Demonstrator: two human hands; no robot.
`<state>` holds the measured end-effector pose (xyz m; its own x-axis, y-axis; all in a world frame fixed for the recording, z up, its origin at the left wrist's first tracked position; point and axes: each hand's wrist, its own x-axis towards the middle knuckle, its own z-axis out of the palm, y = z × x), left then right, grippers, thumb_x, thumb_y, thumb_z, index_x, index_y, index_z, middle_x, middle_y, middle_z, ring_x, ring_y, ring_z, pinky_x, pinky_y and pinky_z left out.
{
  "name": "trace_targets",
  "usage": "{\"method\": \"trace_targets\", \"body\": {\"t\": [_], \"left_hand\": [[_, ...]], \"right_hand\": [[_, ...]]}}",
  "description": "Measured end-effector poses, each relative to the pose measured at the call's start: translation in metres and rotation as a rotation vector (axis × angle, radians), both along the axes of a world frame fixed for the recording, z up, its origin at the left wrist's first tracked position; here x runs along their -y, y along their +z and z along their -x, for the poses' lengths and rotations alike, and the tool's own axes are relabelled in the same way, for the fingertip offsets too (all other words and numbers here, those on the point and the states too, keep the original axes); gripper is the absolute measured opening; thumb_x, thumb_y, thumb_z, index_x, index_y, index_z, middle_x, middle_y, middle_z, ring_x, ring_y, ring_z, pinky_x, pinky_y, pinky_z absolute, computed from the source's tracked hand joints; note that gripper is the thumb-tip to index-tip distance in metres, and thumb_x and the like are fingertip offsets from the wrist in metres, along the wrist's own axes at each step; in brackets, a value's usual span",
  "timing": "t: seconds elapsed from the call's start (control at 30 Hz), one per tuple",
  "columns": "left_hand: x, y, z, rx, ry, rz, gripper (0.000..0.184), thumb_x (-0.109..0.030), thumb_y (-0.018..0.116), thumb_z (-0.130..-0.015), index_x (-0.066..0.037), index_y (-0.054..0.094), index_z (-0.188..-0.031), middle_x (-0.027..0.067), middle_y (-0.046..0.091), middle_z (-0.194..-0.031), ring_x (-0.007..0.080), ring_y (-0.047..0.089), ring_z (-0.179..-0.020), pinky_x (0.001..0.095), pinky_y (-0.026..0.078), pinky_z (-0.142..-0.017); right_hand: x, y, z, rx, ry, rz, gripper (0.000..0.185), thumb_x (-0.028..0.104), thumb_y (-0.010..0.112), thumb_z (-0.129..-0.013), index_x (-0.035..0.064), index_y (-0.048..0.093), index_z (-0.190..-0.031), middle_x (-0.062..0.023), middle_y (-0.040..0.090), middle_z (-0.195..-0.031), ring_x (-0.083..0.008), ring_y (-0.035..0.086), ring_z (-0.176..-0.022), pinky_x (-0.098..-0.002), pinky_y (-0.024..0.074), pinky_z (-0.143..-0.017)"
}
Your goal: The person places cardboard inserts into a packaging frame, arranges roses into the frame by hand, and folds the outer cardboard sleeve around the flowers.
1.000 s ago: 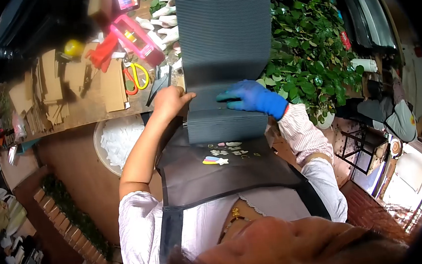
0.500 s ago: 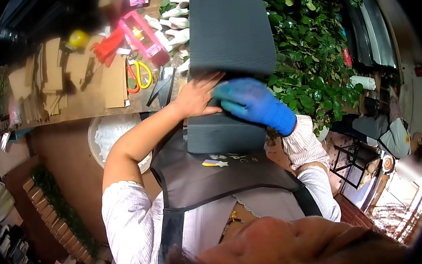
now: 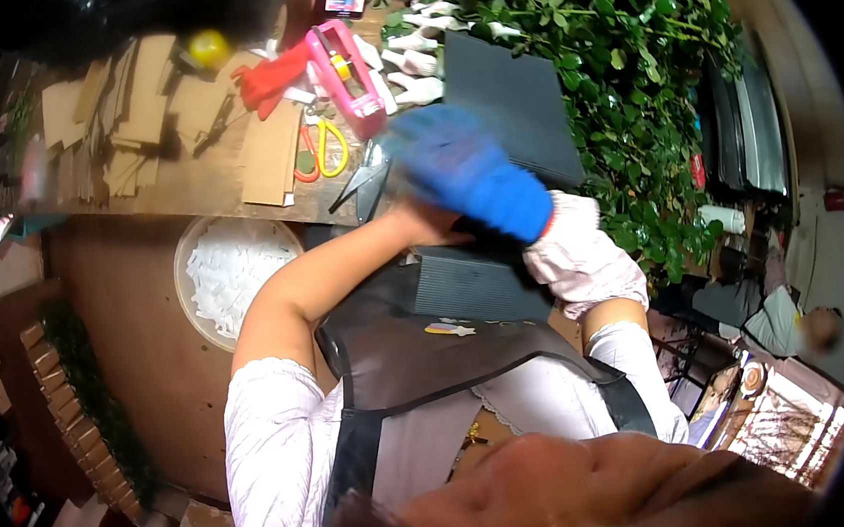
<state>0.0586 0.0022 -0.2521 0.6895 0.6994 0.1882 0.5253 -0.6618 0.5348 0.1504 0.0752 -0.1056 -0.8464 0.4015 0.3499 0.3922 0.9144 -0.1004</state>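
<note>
Now with gloved right hand (image 3: 469, 169) overlapping bare left hand (image 3: 423, 225) at the dark ribbed sheet (image 3: 479, 281) by the surface (image 3: 205, 189), perhaps for steadying; too blurred and hidden to tell either of 2 grips; with scissors (image 3: 366, 200) nearby, likely for quick reach.

We see 1 wooden table (image 3: 210, 190) at upper left, a brown floor (image 3: 140, 308) below it, and at lower right a glaring patch of light (image 3: 795, 422), window or sunlit ground we cannot tell.
</note>
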Motion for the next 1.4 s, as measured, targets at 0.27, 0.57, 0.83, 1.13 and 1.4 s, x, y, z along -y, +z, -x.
{"method": "trace_targets", "body": {"t": [0.27, 0.57, 0.83, 1.13, 1.4], "left_hand": [[0.006, 0.002, -0.005, 0.113, 0.032, 0.038, 0.076, -0.056, 0.06, -0.091, -0.009, 0.044, -0.149, 0.018, 0.044, -0.153, 0.0357, 0.038, -0.144, 0.0478, 0.027, -0.121], [0.006, 0.003, -0.001, 0.142, 0.008, 0.046, 0.073, -0.052, 0.059, -0.092, -0.009, 0.045, -0.149, 0.0172, 0.042, -0.155, 0.034, 0.037, -0.145, 0.0467, 0.027, -0.122], [0.005, -0.003, 0.007, 0.178, -0.008, -0.04, 0.07, -0.049, 0.059, -0.092, -0.01, 0.046, -0.149, 0.0165, 0.041, -0.157, 0.0325, 0.037, -0.146, 0.0458, 0.027, -0.122], [-0.005, 0.004, -0.001, 0.048, -0.034, -0.203, 0.055, -0.04, 0.061, -0.088, -0.01, 0.061, -0.134, 0.0122, 0.058, -0.14, 0.0326, 0.047, -0.135, 0.0496, 0.036, -0.114], [0.002, 0.008, 0.048, -0.328, -0.05, -0.039, 0.074, -0.049, 0.062, -0.09, 0.002, 0.049, -0.142, 0.0237, 0.048, -0.148, 0.0396, 0.041, -0.142, 0.0516, 0.023, -0.123]], "right_hand": [[-0.006, -0.162, 0.193, -0.07, 0.143, -0.106, 0.036, 0.02, 0.059, -0.089, 0.012, 0.063, -0.124, -0.0121, 0.06, -0.133, -0.0324, 0.055, -0.123, -0.0466, 0.0434, -0.105], [0.01, -0.137, 0.173, 0.14, 0.235, 0.035, 0.015, 0.024, 0.059, -0.087, 0.0149, 0.066, -0.097, -0.0061, 0.065, -0.109, -0.0259, 0.057, -0.117, -0.0424, 0.0433, -0.101], [0.03, -0.014, 0.04, -0.146, 0.139, 0.247, 0.03, 0.021, 0.067, -0.09, 0.0164, 0.069, -0.12, -0.0079, 0.071, -0.108, -0.0276, 0.069, -0.095, -0.0381, 0.0548, -0.079], [0.064, -0.056, -0.144, -0.263, -0.717, 1.563, 0.031, 0.029, 0.069, -0.097, -0.0015, 0.069, -0.101, -0.0076, 0.07, -0.085, -0.0112, 0.066, -0.076, -0.0284, 0.0545, -0.072], [0.04, -0.08, -0.129, 0.122, -0.672, 1.381, 0.038, 0.038, 0.066, -0.096, 0.0022, 0.067, -0.082, -0.0085, 0.073, -0.072, -0.0173, 0.071, -0.065, -0.0336, 0.0565, -0.069]]}}
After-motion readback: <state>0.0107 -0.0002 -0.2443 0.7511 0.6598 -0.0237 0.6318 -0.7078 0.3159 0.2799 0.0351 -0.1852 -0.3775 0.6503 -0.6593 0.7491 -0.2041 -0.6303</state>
